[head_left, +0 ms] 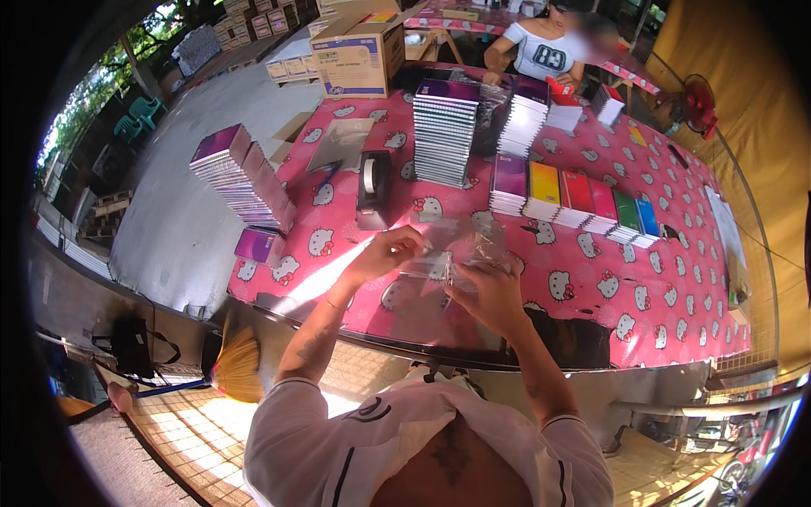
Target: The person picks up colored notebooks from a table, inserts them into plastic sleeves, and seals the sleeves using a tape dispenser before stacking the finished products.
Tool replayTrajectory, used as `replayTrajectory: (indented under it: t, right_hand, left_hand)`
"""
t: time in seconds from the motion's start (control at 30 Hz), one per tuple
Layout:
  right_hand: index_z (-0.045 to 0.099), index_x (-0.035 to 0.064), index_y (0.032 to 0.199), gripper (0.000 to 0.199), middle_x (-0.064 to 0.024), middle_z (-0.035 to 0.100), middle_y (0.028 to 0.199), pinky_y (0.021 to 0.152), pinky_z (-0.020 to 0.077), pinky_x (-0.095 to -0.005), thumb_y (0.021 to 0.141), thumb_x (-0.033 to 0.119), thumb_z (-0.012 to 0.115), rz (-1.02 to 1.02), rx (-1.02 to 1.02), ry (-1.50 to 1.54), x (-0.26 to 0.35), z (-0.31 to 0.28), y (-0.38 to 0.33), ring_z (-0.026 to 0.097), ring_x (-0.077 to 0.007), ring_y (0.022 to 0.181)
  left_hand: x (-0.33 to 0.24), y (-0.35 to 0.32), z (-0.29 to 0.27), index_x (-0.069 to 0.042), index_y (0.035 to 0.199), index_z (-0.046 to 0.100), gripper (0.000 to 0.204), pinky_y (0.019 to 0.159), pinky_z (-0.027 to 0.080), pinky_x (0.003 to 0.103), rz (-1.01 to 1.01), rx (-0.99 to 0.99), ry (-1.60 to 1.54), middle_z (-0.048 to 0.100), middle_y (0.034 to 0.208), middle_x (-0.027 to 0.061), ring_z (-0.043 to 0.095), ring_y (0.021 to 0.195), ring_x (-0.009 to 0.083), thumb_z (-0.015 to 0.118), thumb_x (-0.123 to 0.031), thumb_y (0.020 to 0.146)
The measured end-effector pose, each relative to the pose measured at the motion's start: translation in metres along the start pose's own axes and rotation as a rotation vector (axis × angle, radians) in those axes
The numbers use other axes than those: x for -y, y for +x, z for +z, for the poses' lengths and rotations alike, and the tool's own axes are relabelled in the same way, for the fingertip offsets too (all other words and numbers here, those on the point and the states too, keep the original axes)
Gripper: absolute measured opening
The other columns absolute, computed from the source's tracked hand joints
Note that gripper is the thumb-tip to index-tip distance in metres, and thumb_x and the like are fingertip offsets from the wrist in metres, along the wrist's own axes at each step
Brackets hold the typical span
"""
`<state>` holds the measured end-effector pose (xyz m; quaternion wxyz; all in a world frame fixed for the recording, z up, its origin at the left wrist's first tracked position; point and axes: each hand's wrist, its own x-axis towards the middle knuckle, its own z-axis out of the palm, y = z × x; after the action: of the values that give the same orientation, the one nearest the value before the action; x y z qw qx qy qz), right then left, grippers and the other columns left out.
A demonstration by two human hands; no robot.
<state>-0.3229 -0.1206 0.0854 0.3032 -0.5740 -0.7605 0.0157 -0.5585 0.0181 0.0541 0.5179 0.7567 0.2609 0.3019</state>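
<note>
Over pink table (676, 287), clear bag (452, 253) btwn both hands' grip.

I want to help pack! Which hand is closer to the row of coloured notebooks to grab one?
Probably the right hand. It sits nearer the coloured notebooks, which lie ahead on that side. The left hand is nearer the tape dispenser. Both hands hold the clear bag, though.

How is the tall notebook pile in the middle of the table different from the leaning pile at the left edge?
The tall middle stack stands straight and tidy; the left stack leans and fans out sideways. The middle stack sits near the tape dispenser, well onto the pink tablecloth; the left stack is at the table's edge. Both are spiral notebooks with purple covers on top. The person's left hand and right hand touch neither; they hold a clear plastic bag.
</note>
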Motion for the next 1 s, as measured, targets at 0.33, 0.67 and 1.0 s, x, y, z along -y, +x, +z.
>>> replayTrajectory:
  t: [0.33,0.67,1.0]
  right_hand:
    - [0.07,0.0102,0.111,0.032,-0.0061,0.071,0.097,0.089,0.0474,-0.0464,0.085,0.028,0.07,0.11,0.03,-0.019,-0.019,-0.03,0.033,0.066,-0.0264,0.102]
    - [0.066,0.0148,0.119,0.049,-0.0115,0.059,0.126,0.097,0.0447,-0.0462,0.076,0.03,0.082,0.365,0.065,0.688,-0.11,-0.003,-0.034,0.055,-0.0311,0.12]
    - [0.07,0.0194,0.125,0.055,-0.0161,0.024,0.158,0.115,0.0283,-0.051,0.074,0.035,0.084,-0.131,0.15,0.359,-0.085,0.045,-0.044,0.03,-0.0369,0.144]
  left_hand:
    - [-0.029,0.035,0.015,-0.015,0.097,0.076,0.012,0.108,0.038,0.041,0.197,0.313,0.193,0.054,0.125,0.0072,0.047,0.127,0.0269,0.077,-0.017,0.085]
    - [-0.025,0.034,0.048,-0.016,0.096,0.077,0.012,0.114,0.031,0.046,0.183,0.117,0.219,0.044,0.146,0.0108,0.036,0.14,0.0308,0.079,-0.018,0.084]
    - [0.016,0.045,0.1,-0.018,0.137,0.055,0.065,0.115,0.03,0.051,0.152,-0.134,0.443,0.03,0.155,0.0228,0.018,0.149,0.0409,0.082,-0.018,0.078]
